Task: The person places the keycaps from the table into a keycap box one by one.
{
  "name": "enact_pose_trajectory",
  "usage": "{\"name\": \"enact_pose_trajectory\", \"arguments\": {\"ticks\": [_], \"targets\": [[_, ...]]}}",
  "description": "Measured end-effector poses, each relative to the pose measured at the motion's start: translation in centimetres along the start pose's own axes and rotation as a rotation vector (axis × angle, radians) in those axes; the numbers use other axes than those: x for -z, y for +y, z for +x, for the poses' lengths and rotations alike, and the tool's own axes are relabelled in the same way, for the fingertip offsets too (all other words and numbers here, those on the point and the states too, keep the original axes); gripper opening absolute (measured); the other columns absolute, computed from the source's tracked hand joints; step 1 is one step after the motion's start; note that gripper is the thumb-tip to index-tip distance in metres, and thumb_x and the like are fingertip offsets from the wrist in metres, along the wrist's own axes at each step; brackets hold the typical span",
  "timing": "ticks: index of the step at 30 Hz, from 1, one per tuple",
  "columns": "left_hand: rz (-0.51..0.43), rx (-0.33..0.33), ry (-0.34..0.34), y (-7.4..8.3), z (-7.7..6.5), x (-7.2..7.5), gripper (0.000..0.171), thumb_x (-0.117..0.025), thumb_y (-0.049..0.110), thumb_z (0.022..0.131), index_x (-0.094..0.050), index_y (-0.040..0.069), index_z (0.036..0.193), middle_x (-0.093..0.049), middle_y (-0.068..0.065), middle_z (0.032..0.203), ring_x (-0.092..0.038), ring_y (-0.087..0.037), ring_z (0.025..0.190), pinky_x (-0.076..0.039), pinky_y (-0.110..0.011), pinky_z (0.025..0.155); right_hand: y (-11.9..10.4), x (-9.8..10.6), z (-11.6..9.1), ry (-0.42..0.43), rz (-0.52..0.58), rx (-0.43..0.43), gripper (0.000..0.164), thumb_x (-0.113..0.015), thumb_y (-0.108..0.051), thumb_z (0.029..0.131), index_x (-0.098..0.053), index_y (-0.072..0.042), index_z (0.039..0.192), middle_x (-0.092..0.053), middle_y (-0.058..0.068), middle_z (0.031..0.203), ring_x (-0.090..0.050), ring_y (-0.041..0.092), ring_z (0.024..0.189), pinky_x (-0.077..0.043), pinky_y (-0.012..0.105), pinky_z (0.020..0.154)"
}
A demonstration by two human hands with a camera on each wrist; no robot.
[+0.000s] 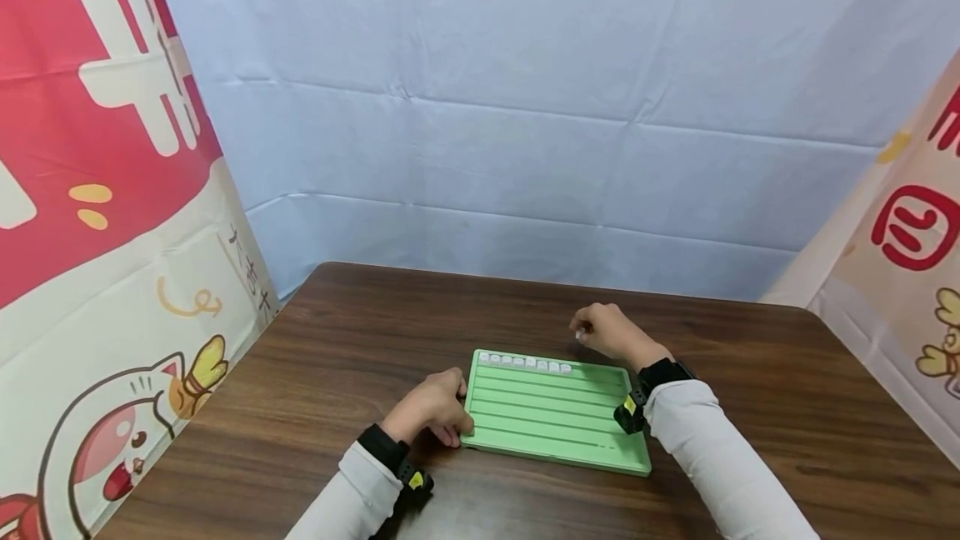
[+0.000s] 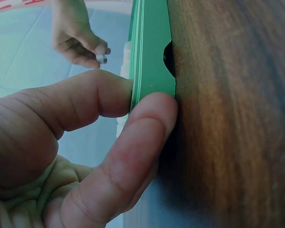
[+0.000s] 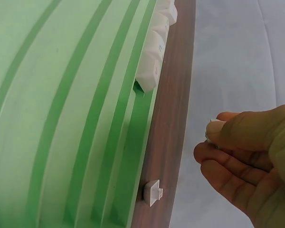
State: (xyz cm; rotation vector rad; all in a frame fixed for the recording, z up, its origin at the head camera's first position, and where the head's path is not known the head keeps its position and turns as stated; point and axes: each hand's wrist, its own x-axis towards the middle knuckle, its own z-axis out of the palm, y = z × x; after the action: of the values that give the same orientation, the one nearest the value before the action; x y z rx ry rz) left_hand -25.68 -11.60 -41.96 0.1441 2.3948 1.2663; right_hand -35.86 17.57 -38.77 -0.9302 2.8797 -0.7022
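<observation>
A green ridged tray lies on the table, a row of white keycaps along its far edge. My left hand holds the tray's left end; the left wrist view shows its thumb and a finger at the rim. Beyond the tray's far edge, my right hand pinches a small white keycap between thumb and fingertips. In the right wrist view, the row's end keycap sits in the far groove, and a loose keycap lies on its side on the wood behind the tray.
The brown wooden table runs back to a pale blue cloth. Printed cloths hang at the left and at the right. The tray's nearer grooves hold no keycaps.
</observation>
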Motion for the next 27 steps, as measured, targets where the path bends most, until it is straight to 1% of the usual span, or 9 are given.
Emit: {"name": "enact_pose_trajectory", "arguments": {"ticks": [5, 12, 16, 21, 23, 27], "targets": [[-0.005, -0.002, -0.004, 0.0, 0.0, 0.0, 0.036, -0.069, -0.01, 0.072, -0.044, -0.003, 0.098, -0.058, -0.022, 0.064, -0.061, -0.027, 0.049, -0.052, -0.035, 0.045, 0.3, 0.0, 0.0, 0.0, -0.002, -0.027, 0.019, -0.06, 0.006, 0.086, -0.065, 0.006, 0.105, -0.061, 0.009, 0.091, -0.058, 0.022, 0.081, -0.049, 0.034, 0.067], [-0.002, -0.005, -0.002, 0.0, 0.0, 0.1, 0.036, -0.068, -0.01, 0.072, -0.044, -0.003, 0.097, -0.058, -0.021, 0.064, -0.061, -0.027, 0.049, -0.051, -0.035, 0.045, 0.3, -0.2, -0.5, 0.028, 0.017, -0.034, 0.019, -0.062, 0.005, 0.085, -0.065, 0.004, 0.103, -0.061, 0.008, 0.09, -0.058, 0.021, 0.08, -0.048, 0.034, 0.065], [0.001, -0.004, 0.002, 0.1, 0.0, 0.1, 0.035, -0.068, -0.01, 0.071, -0.044, -0.003, 0.096, -0.058, -0.021, 0.064, -0.061, -0.027, 0.049, -0.051, -0.035, 0.045, 0.4, -0.4, -0.8, 0.041, 0.068, -0.038, 0.019, -0.064, 0.004, 0.084, -0.064, 0.004, 0.103, -0.061, 0.006, 0.088, -0.057, 0.02, 0.078, -0.048, 0.033, 0.063], [-0.004, -0.002, -0.003, 0.1, 0.0, 0.1, 0.035, -0.068, -0.01, 0.072, -0.044, -0.002, 0.096, -0.058, -0.02, 0.063, -0.061, -0.026, 0.049, -0.052, -0.035, 0.046, 0.4, -0.9, -1.4, 0.05, 0.127, -0.073, 0.02, -0.065, 0.003, 0.084, -0.064, 0.004, 0.104, -0.06, 0.004, 0.086, -0.057, 0.019, 0.077, -0.047, 0.031, 0.061], [-0.005, -0.004, -0.006, 0.1, 0.0, 0.1, 0.035, -0.068, -0.01, 0.072, -0.044, -0.002, 0.096, -0.058, -0.02, 0.063, -0.061, -0.026, 0.049, -0.052, -0.034, 0.046, 0.3, -1.1, -1.6, 0.049, 0.165, -0.09, 0.022, -0.065, 0.002, 0.084, -0.064, 0.005, 0.105, -0.06, 0.004, 0.086, -0.057, 0.019, 0.077, -0.047, 0.031, 0.061], [-0.004, -0.008, -0.003, 0.1, -0.1, 0.2, 0.035, -0.067, -0.01, 0.072, -0.044, -0.002, 0.096, -0.058, -0.02, 0.062, -0.061, -0.026, 0.048, -0.052, -0.035, 0.046, 0.2, -1.4, -2.0, 0.062, 0.241, -0.089, 0.022, -0.065, 0.004, 0.084, -0.063, 0.005, 0.105, -0.06, 0.005, 0.087, -0.058, 0.019, 0.077, -0.047, 0.033, 0.063]]}}
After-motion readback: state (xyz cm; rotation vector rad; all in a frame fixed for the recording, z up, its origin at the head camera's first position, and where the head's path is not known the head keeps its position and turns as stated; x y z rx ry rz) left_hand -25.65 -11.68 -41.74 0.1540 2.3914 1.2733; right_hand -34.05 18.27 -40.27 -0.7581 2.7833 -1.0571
